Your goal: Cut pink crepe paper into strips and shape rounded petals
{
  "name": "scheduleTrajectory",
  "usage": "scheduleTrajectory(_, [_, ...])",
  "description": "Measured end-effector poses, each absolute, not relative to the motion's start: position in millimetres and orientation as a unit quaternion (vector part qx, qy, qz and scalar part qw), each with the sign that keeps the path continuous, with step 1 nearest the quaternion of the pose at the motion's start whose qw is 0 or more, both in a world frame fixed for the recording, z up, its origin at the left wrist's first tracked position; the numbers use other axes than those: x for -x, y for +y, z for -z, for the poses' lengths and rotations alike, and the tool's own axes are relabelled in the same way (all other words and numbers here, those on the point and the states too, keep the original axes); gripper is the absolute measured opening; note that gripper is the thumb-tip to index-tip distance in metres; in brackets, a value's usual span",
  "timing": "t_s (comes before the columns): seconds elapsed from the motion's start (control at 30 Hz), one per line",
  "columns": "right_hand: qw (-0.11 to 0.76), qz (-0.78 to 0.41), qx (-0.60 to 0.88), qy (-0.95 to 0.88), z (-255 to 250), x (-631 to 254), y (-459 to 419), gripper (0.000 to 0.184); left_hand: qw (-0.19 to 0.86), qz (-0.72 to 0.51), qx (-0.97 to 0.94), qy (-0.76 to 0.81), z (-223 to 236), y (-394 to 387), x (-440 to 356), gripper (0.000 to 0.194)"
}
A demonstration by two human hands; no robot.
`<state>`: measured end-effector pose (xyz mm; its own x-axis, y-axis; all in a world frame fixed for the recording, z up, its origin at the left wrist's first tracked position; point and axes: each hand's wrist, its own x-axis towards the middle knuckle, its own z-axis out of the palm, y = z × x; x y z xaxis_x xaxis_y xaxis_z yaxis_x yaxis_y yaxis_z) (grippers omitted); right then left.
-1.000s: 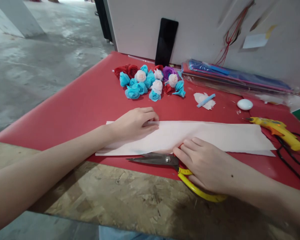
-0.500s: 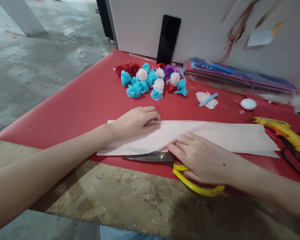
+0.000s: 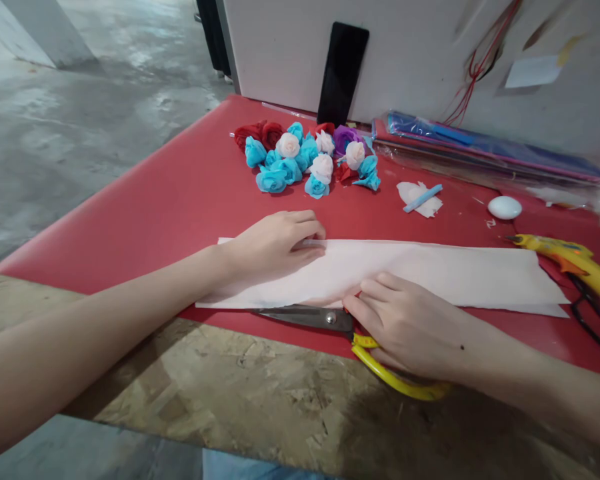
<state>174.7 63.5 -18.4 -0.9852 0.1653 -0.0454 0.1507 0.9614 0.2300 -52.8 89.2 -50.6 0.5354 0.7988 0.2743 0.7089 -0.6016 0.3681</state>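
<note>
A long folded strip of pale pink paper (image 3: 430, 270) lies across the red sheet in front of me. My left hand (image 3: 285, 237) rests on its left part, fingers curled and closed at the far edge of the paper. My right hand (image 3: 405, 320) is bent over the yellow-handled scissors (image 3: 325, 319), its fingers around the handles, with thumb and forefinger at the near edge of the paper. The dark blades point left, closed together as far as shows, along that near edge and partly under it. The fingers inside the handle loops are mostly hidden.
Several paper roses (image 3: 287, 167) in blue, pink, red and purple sit behind the strip. A phone (image 3: 343, 73) leans on the white panel. To the right are a blue stick (image 3: 423, 199) on paper scraps, a white egg-shaped object (image 3: 505, 207), wrapped sheets (image 3: 485, 150) and a yellow glue gun (image 3: 570, 257).
The view has shifted slightly. My right hand and the scissors have slid a little right and nearer to me, and the blade tip is now more under the paper. My left hand stays put.
</note>
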Motion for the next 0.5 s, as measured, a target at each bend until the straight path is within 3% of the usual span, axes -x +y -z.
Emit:
scheduleTrajectory(0.17, [0.039,-0.109,-0.113,0.987,18,-172,55,0.043,0.107,-0.218,-0.87,0.43,51,89,53,0.015])
scheduleTrajectory(0.5, [0.049,-0.07,-0.113,0.99,14,-157,61,0.035,0.101,-0.225,-0.868,0.43,53,90,54,0.016])
